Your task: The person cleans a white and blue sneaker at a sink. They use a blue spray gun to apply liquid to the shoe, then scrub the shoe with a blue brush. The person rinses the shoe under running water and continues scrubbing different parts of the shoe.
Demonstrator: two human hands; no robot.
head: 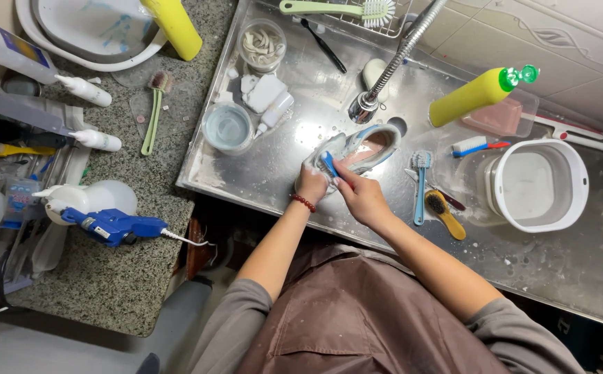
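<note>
We see the shoe [365, 147] lying on its side on the steel sink top [260, 180], just in front of the tap [384, 76] and near the front edge. The left hand [311, 183] grips the shoe's near end, fingers curled and pressed against it, with a red bead bracelet [303, 202] on the wrist. The right hand [358, 194] pinches a small blue brush [329, 165] between thumb and fingertips, its head touching the foamy side of the shoe.

Just right of the shoe lie a light blue brush [420, 187] and a yellow brush [445, 213], side by side. Further right stands a white tub [538, 184], and behind it a yellow bottle [480, 94] with a green cap lies tilted. Left of the shoe, toward the sink top's left edge, sits a round container [228, 127]; behind that stands a glass jar [262, 44]. On the granite counter [128, 277] to the left rests a blue spray gun [111, 225], near the front edge.
</note>
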